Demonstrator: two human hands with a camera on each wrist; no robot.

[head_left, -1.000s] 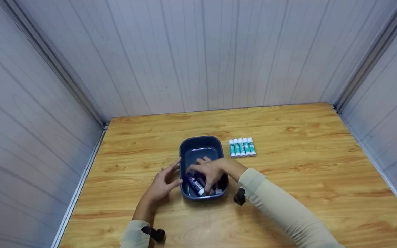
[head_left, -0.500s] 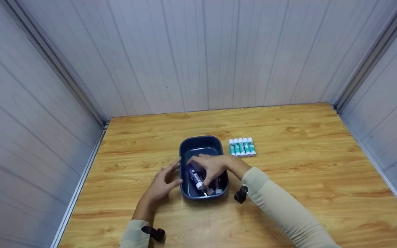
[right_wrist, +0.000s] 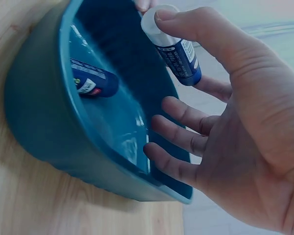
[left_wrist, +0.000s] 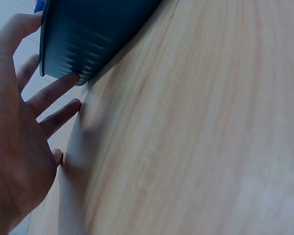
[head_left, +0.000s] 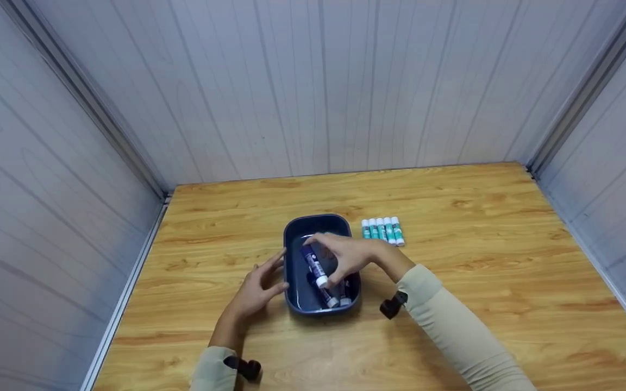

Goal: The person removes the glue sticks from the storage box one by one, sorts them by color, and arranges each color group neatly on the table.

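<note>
Lifted since earlier: blue cylindrical white-capped glue stick (head_left: pixel 313 264), pinched by right hand (head_left: pixel 345 255) over dark blue plastic tub (head_left: pixel 295 297) | long axis slants cap-down toward wrist | left hand (head_left: pixel 258 285), fingers spread, steadies tub's wall on wooden tabletop (head_left: pixel 481 282).

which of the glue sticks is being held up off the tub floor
The blue glue stick pinched in the right hand, raised over the dark blue tub. The other blue sticks lie in the tub; the five green sticks lie on the table.

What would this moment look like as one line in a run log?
right hand: pinches blue stick over bin | left hand: open, fingers on bin's side | more sticks in bin | green sticks on table
</note>
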